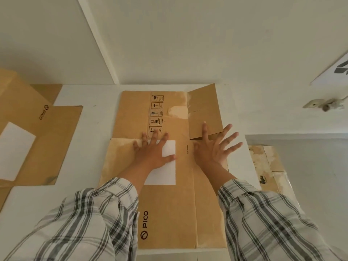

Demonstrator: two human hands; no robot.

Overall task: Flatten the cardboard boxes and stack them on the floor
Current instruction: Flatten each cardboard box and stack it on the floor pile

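Both hands (pixel 154 153) flat on box (pixel 169 204)

A flattened cardboard box (pixel 169 204) lies on the white table (pixel 94 113), its printed side up and one far-right flap (pixel 205 110) slightly raised. The person's left hand (pixel 152 153) presses flat on it, fingers spread, partly over a white label (pixel 167 172). The right hand (pixel 212 149) presses beside it, fingers splayed toward the flap. To the left lies a second box (pixel 47 138). On the right, lower down, a cardboard sheet (pixel 267 166) rests on the grey floor (pixel 310 176).
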